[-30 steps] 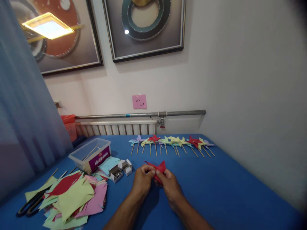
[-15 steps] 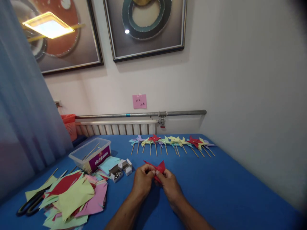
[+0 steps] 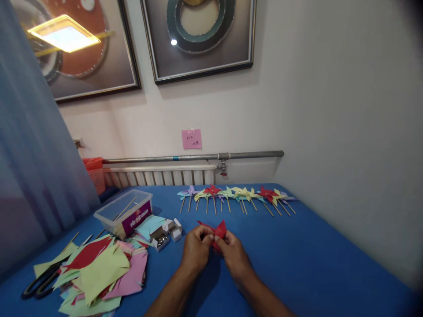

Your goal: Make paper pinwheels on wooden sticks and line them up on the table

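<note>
A red paper pinwheel (image 3: pixel 220 229) with folded points is held between both hands above the blue table. My left hand (image 3: pixel 195 247) pinches its left side with thumb and fingers, and one point sticks out beyond the knuckles. My right hand (image 3: pixel 234 254) grips the right side, its thumb close to the left thumb near the centre. The fingers cover the middle of the paper, so whether a pin or stick is there cannot be seen. Left of my hands stand two small boxes: an opened one with shiny metal pins (image 3: pixel 161 241) and a white one (image 3: pixel 175 230).
Several finished pinwheels (image 3: pixel 244 193) on sticks lie in a row at the back of the blue table (image 3: pixel 297 259). To the left are a clear plastic tub (image 3: pixel 109 211) with sticks, a pile of cut coloured paper (image 3: pixel 102 273) and black-handled scissors (image 3: pixel 42 281). A wall borders the right side.
Almost nothing differs. Both hands keep the red pinwheel in the same place, and the whole view has shifted very slightly.
</note>
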The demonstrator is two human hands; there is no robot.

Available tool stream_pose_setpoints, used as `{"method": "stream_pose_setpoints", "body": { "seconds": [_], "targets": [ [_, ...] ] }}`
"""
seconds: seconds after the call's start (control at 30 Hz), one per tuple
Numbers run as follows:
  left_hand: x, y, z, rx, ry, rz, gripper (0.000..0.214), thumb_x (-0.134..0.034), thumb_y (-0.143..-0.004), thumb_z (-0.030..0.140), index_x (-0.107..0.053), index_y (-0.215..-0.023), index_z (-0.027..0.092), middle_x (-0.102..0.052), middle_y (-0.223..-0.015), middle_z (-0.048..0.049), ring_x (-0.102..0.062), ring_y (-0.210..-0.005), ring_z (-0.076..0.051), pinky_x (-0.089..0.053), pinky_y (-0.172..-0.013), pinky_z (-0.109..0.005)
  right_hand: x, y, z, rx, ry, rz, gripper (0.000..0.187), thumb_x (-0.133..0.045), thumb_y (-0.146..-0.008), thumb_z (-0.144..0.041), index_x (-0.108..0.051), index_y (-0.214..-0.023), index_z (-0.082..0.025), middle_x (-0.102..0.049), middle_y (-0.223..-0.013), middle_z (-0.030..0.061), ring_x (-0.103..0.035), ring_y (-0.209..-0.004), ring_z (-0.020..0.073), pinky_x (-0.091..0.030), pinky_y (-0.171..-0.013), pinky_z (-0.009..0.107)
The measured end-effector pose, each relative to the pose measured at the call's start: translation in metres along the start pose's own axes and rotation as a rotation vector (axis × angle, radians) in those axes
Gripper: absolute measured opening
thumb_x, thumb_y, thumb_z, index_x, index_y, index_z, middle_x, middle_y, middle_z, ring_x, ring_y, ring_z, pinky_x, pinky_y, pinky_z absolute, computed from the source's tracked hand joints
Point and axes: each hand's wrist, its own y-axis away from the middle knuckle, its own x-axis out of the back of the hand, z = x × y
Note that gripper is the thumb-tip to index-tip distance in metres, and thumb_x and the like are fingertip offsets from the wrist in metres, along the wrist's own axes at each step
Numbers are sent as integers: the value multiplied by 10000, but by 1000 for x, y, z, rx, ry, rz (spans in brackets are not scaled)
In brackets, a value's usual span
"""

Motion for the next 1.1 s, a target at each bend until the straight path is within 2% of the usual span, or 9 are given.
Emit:
{"method": "stream_pose_setpoints", "body": {
  "seconds": [0.27, 0.43, 0.57, 0.8, 0.97, 1.1],
  "targets": [
    [0, 3, 2, -41, -94, 27, 96, -567, -774, 196, -654, -735, 186, -664, -715, -9, -598, -703, -173, -446, -694, -269, 0, 5, -4, 123, 106, 9, 178, -678, -730, -386, -674, -772, -213, -663, -679, -6, -568, -639, 176, -445, -612, 267],
    [-1, 3, 1, -42, -101, 43, 94, -562, -781, 194, -641, -731, 186, -649, -708, -4, -583, -687, -166, -440, -681, -265, 1, 3, 0, 134, 116, -17, 161, -662, -764, -379, -677, -779, -219, -676, -702, -3, -586, -664, 181, -453, -633, 270],
    [-1, 3, 1, -42, -60, 64, 45, -584, -775, 201, -625, -759, 194, -644, -702, 5, -580, -667, -159, -445, -676, -261, -1, 2, -1, 105, 61, -27, 171, -702, -748, -378, -712, -799, -216, -697, -721, 7, -594, -672, 184, -455, -640, 273],
    [-1, 4, 1, -40, -7, 58, 31, -603, -776, 226, -595, -791, 201, -650, -724, 5, -601, -666, -163, -464, -636, -257, -2, 4, -2, 9, -144, -46, 321, -810, -699, -452, -734, -896, -210, -746, -811, 29, -645, -735, 205, -490, -685, 288],
    [-3, 6, 5, -53, 5, 52, 42, -611, -772, 221, -579, -753, 201, -618, -691, 16, -577, -657, -153, -449, -630, -248, 0, 3, 0, -45, -214, -26, 306, -844, -671, -414, -735, -871, -210, -735, -763, 17, -630, -687, 187, -489, -662, 277],
    [-1, 8, 10, -38, 56, 45, 78, -640, -767, 241, -583, -734, 199, -613, -673, 24, -567, -636, -141, -446, -632, -243, 2, 2, 0, -35, -206, 19, 304, -842, -678, -406, -743, -887, -209, -737, -744, 14, -627, -660, 184, -482, -638, 277]
  ]
}}
